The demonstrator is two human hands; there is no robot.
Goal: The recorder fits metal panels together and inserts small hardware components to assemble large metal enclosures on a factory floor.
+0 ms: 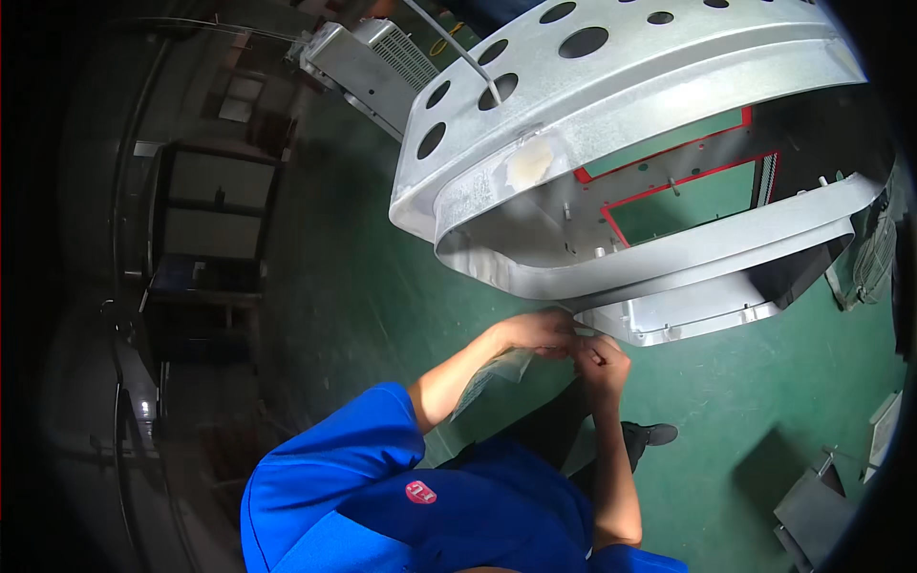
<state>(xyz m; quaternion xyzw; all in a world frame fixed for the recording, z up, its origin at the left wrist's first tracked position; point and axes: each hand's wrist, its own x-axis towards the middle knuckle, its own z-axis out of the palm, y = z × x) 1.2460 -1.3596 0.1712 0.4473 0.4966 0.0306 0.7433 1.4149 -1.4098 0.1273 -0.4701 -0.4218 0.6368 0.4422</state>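
My left hand [543,331] and my right hand [602,366] meet in front of me, fingers bent and fingertips almost touching. A clear plastic bag [493,376] hangs from beneath my left hand, which is closed on it. My right hand is closed in a pinch; whatever lies between its fingers is too small to make out. Just beyond both hands is the lower corner of a shallow metal box [702,307], fixed beneath a large grey metal housing [573,282]. The housing has round holes in its top panel and red-edged rectangular openings inside.
A thin metal rod [449,48] runs into one of the housing's holes. Behind it to the left stands a grey slotted metal unit [373,67]. Bent metal parts [812,511] lie on the green floor [363,286] at the lower right. Dark shelving [215,205] lines the left side.
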